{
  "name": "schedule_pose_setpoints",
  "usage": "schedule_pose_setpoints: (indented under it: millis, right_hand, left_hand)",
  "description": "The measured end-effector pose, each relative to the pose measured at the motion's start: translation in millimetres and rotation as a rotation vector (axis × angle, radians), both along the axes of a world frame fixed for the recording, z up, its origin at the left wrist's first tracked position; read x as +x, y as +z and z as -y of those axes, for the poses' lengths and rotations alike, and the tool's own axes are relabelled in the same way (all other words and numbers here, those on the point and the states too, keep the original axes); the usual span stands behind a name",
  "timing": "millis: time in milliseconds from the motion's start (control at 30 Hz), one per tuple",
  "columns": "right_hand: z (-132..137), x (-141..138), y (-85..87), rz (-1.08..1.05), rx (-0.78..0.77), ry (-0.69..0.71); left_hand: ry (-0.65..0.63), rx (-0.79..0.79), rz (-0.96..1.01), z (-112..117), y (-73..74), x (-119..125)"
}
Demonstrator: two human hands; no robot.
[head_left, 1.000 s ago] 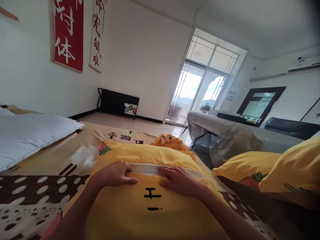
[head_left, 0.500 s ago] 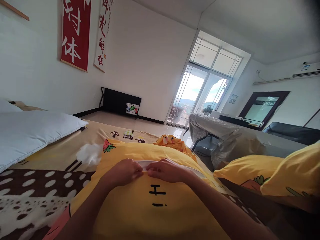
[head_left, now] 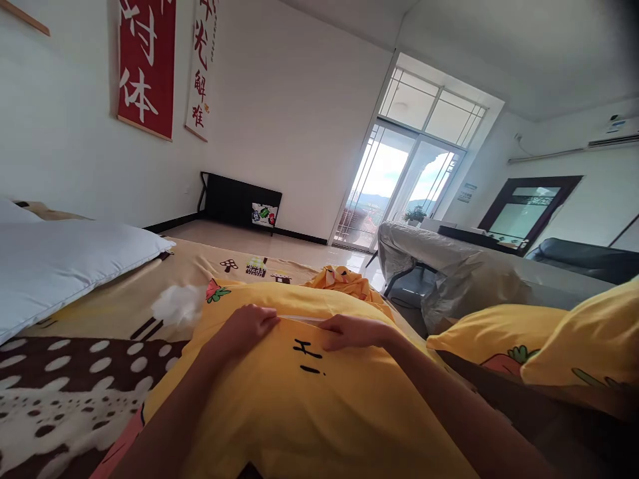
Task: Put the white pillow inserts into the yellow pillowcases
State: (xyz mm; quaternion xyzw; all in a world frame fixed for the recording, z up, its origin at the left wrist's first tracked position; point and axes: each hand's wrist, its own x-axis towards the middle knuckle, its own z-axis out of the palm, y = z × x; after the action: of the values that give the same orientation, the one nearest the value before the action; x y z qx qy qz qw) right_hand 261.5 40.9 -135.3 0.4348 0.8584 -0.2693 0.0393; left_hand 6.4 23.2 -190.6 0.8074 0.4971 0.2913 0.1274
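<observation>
A yellow pillowcase (head_left: 279, 399) with black "Hi" lettering and a carrot print at its far left corner lies in front of me. Across its upper part runs an opening, where a narrow strip of white pillow (head_left: 299, 319) shows. My left hand (head_left: 249, 326) is closed on the pillowcase at the left end of this opening. At the right end, my right hand (head_left: 349, 331) grips the pillowcase edge, thumb and fingers together. Both forearms reach over the yellow cloth. Most of the white pillow is hidden inside.
A white pillow (head_left: 74, 263) rests at the left on the patterned bedspread (head_left: 90, 362). Crumpled orange cloth (head_left: 344, 283) lies beyond the pillowcase. Two yellow pillows (head_left: 589, 339) are at the right. Behind them stands a plastic-covered table (head_left: 449, 266).
My hands have moved apart along the opening. The pillowcase edge is drawn up over the white pillow, so less white shows, and the lettering has shifted upward and tilted.
</observation>
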Motion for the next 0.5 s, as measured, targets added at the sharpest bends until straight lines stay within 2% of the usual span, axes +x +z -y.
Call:
schedule_pose_setpoints:
  millis: [100,233,367,500]
  right_hand:
    - [-6,34,-0.6,-0.113,-0.177,0.010]
    - [-8,84,7.9,-0.032,-0.235,-0.117]
    - [4,113,12.3,0.126,-0.087,-0.084]
    - [23,116,15.0,0.034,0.279,-0.043]
  left_hand:
    - [-0.008,-0.012,-0.009,-3,-4.6,-2]
    - [0.001,0.038,-0.049,-8,-12.0,-1]
    - [0.025,0.089,-0.190,-12,-16.6,4]
    - [0.009,0.145,-0.376,-13,-19.2,10]
